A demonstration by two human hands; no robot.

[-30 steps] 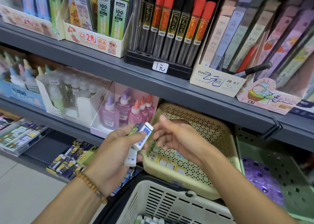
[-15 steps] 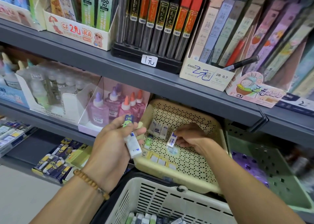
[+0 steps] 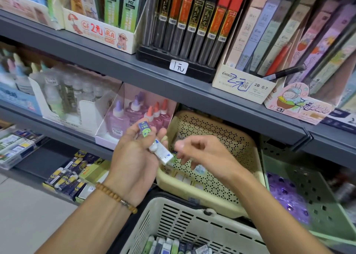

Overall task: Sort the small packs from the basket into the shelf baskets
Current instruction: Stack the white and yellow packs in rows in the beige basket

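Since half a second ago the right hand (image 3: 202,155) has come out of the cream shelf basket (image 3: 227,142), having left a pack there, and reaches empty, fingers loosely curled, toward the small packs (image 3: 159,151) gripped in the left hand (image 3: 134,157). Those packs sit fanned just left of that basket, probably so one can be picked off. More packs (image 3: 173,246) wait in the slatted carry basket (image 3: 192,225) below it.

A white tag (image 3: 178,67) on the black tube rack (image 3: 173,68) reads "1元". The cream carton (image 3: 243,86), right of it, reads "CHANSS", "2元", "2B 0.7". Green packs (image 3: 111,5), far left, read "100 PCS".
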